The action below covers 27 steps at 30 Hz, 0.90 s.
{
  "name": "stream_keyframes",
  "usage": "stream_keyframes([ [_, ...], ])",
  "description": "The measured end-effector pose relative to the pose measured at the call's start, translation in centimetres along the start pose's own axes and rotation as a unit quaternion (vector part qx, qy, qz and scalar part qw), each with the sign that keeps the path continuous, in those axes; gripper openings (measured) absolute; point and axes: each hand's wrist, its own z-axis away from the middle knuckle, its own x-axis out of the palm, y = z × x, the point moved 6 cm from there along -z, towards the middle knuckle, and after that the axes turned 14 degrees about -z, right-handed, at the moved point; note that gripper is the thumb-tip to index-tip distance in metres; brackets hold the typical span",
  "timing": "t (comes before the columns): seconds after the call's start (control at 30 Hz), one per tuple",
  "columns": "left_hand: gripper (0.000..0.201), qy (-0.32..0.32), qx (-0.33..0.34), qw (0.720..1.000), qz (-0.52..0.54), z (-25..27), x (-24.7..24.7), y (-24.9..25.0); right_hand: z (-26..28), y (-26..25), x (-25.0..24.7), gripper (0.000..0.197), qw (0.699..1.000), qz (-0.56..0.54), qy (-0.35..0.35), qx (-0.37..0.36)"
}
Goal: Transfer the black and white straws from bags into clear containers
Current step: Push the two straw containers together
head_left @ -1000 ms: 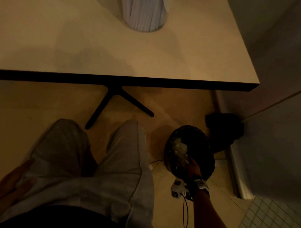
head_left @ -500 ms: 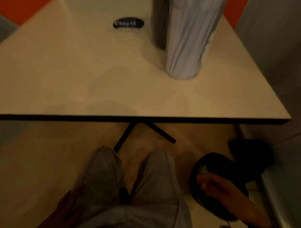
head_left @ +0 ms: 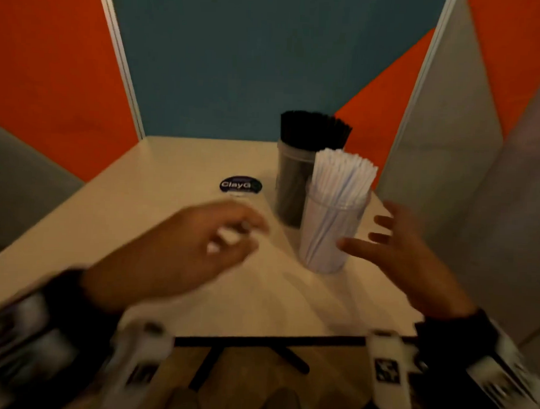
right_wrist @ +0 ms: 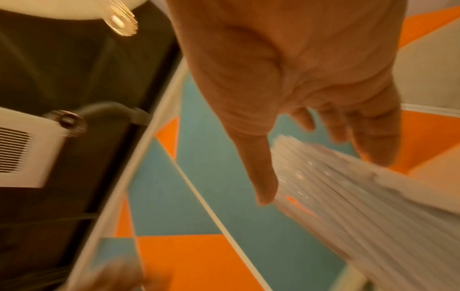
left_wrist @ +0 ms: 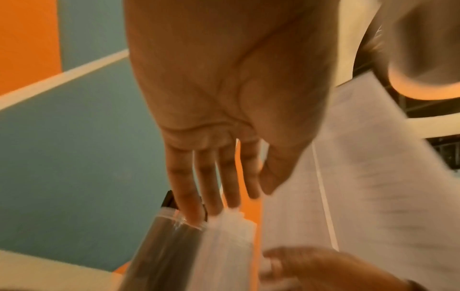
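A clear container of white straws point(head_left: 332, 225) stands upright on the beige table point(head_left: 157, 231), with a clear container of black straws point(head_left: 297, 174) right behind it. My right hand point(head_left: 393, 242) hovers open beside the white container's right side, fingers spread, not touching it. My left hand point(head_left: 200, 247) hangs blurred over the table to the left of the containers, fingers straight and empty. The left wrist view shows the straight fingers point(left_wrist: 211, 177) above both containers point(left_wrist: 199, 246). In the right wrist view the open hand point(right_wrist: 311, 98) is next to the white straws point(right_wrist: 361, 196).
A dark round sticker point(head_left: 240, 185) lies on the table left of the black straws. Orange and blue partition walls point(head_left: 252, 60) close the back, a grey panel point(head_left: 442, 149) the right. The table's front edge point(head_left: 258, 340) and its black legs show below.
My right hand rose from the black bin on the floor to beside the white straw container. My left hand lifted off my thigh to above the table. The view swung up.
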Motion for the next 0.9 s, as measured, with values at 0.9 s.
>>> stream_keyframes([
  [0.9, 0.05, 0.151, -0.083, 0.985, -0.026, -23.3, 6.0, -11.0, -14.5, 2.9, -1.7, 0.093, 0.999, -0.021, 0.04, 0.012],
])
